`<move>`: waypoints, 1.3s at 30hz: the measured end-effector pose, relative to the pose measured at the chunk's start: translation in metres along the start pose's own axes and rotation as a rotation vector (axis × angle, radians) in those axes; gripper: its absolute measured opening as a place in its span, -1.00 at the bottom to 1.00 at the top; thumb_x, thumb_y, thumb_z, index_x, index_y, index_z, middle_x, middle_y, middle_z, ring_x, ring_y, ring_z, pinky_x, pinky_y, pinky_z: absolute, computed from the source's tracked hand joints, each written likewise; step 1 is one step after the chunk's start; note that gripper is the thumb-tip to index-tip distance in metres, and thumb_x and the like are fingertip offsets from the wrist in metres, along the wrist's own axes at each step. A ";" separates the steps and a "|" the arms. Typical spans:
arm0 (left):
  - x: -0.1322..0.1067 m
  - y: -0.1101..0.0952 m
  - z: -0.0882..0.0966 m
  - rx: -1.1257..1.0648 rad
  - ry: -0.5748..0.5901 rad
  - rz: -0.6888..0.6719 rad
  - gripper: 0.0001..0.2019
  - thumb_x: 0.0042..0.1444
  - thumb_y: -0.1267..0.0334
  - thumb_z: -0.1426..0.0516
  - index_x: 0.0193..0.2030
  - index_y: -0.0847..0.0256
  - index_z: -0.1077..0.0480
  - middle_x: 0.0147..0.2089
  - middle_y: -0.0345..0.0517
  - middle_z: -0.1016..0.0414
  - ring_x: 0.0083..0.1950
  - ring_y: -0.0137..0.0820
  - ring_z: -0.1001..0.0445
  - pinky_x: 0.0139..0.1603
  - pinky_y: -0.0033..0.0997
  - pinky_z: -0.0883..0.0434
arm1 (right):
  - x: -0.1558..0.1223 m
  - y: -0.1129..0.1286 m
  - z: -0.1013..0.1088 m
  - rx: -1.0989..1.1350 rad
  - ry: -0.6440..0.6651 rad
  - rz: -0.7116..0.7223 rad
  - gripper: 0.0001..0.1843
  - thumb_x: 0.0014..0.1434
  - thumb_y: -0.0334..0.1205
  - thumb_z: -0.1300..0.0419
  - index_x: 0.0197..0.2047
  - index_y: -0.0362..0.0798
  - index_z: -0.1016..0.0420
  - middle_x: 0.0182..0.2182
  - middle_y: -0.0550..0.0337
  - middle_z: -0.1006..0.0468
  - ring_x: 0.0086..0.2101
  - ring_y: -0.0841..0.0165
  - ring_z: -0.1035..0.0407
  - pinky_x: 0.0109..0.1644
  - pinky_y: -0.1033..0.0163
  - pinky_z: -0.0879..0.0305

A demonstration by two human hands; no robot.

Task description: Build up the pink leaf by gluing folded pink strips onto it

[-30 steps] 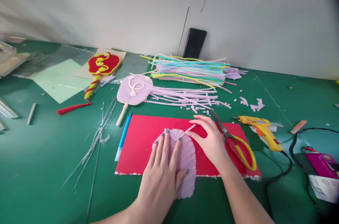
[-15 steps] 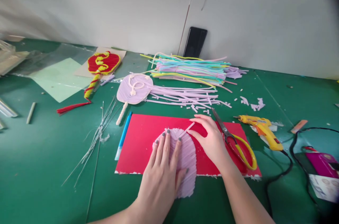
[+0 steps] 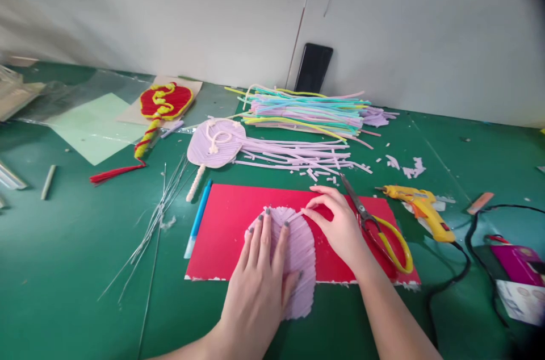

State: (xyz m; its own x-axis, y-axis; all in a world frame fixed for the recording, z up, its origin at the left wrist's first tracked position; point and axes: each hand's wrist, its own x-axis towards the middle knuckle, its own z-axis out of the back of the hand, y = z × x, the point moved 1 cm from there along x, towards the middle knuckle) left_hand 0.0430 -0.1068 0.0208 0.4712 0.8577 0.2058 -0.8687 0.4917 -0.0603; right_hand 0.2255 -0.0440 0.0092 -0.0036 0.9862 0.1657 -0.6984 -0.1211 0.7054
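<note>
My left hand (image 3: pixel 258 277) lies flat with fingers spread on a lilac oval panel (image 3: pixel 300 252) made of fuzzy strips side by side. Part of the panel is hidden under that hand. Between thumb and index finger, my right hand (image 3: pixel 334 221) pinches a short lilac pipe cleaner piece (image 3: pixel 297 215) against the panel's upper edge. Beneath the panel is a red sheet (image 3: pixel 225 212), and the panel's lower end hangs past its front edge. Scissors (image 3: pixel 383 232) with yellow handles rest on the sheet, just right of my right hand.
Lilac pipe cleaners (image 3: pixel 293 150) and a multicoloured bundle (image 3: pixel 306 113) lie behind, beside a finished lilac fan (image 3: pixel 217 144). A yellow glue gun (image 3: pixel 419 206) with a black cord is at right. Thin wires (image 3: pixel 157 218), a blue pen (image 3: pixel 200 218) and a red fan (image 3: pixel 166 101) are left.
My right hand has brought the pipe cleaner piece slightly left and down onto the panel's upper edge. The left hand stays pressed on the panel.
</note>
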 end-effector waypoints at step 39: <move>0.001 0.000 0.000 0.021 -0.027 -0.009 -0.40 0.12 0.11 -0.08 0.26 0.37 -0.15 0.30 0.36 -0.13 0.29 0.03 -0.18 0.17 -0.03 -0.31 | -0.013 0.036 -0.006 0.810 0.381 -0.093 -0.49 0.31 0.04 0.13 0.26 0.09 -0.16 0.27 0.16 -0.16 0.27 0.26 0.01 0.35 0.00 0.12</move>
State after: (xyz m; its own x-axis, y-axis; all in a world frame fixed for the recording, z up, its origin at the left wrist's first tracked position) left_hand 0.0434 -0.1060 0.0207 0.4751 0.8487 0.2325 -0.8675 0.4960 -0.0377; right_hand 0.1968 -0.0609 0.0282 -0.3099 0.9492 -0.0540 0.0106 0.0602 0.9981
